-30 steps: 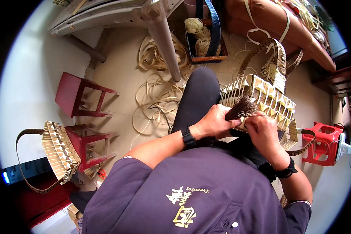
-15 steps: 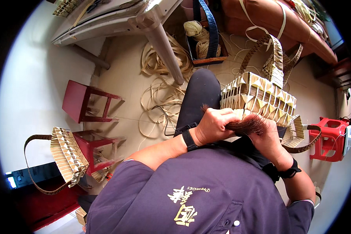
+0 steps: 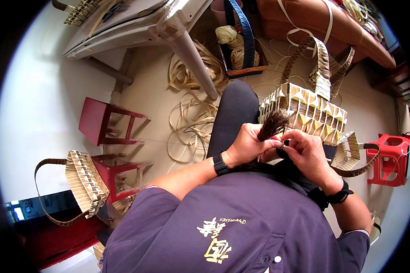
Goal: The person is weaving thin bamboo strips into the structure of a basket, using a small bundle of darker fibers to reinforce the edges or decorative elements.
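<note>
Over my lap, my left hand [image 3: 244, 144] is closed around a bundle of dark brown fibres [image 3: 274, 125], whose loose ends fan out above the fist. My right hand [image 3: 310, 157] pinches close to the left thumb, beside the lower part of the bundle. What lies between its fingertips is too small to make out. Just beyond both hands stands a woven basket [image 3: 321, 111] in brown and cream strips, with a tall wrapped handle [image 3: 322, 68]. The fibres overlap its near left side.
Pale coiled strips [image 3: 193, 68] lie on the floor by a table leg [image 3: 191, 59]. A tray [image 3: 246, 72] holds balls of cord. Left are red stools [image 3: 94, 120] and another woven basket [image 3: 84, 184]; right, a small basket [image 3: 346, 152] and red plastic stool [image 3: 388, 159].
The fibre bundle has turned from lying sideways between both hands to pointing up out of my left hand. My right hand has let go of its loose ends and now pinches near the left thumb.
</note>
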Motion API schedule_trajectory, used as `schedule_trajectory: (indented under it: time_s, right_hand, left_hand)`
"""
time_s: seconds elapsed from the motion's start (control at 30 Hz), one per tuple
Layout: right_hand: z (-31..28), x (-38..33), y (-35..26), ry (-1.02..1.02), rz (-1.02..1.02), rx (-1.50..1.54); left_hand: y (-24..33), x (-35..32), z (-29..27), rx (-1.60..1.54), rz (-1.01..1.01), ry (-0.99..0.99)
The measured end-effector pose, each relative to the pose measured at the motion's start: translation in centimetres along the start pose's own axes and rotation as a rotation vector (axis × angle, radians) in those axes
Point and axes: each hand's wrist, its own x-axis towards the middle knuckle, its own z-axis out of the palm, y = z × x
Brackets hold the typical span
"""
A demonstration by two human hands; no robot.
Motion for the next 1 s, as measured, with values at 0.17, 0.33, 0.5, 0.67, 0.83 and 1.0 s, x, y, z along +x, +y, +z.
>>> schedule_trajectory:
  time_s: [0.17,0.33,0.5,0.67,0.83,1.0]
  right_hand:
    - [0.0,0.1,0.2,0.009,-0.003,-0.042]
    - [0.4,0.4,0.0,0.028,-0.054,-0.133]
    - [0.4,0.8,-0.3,0.021,-0.141,-0.201]
    - [0.0,1.6,0.1,-0.042,-0.223,-0.233]
    - [0.0,1.8,0.6,-0.051,-0.239,-0.276]
    - [-0.4,1.4,0.6,-0.071,-0.421,-0.396]
  left_hand:
    - [0.6,0.8,-0.6,-0.144,-0.152,-0.063]
    - [0.6,1.0,-0.7,-0.227,-0.245,-0.106]
    - [0.6,1.0,-0.7,-0.253,-0.241,-0.108]
    - [1.0,1.1,-0.7,-0.263,-0.251,-0.077]
    - [1.2,1.1,-0.9,-0.280,-0.301,-0.133]
    - [1.8,1.4,-1.1,-0.290,-0.363,-0.123]
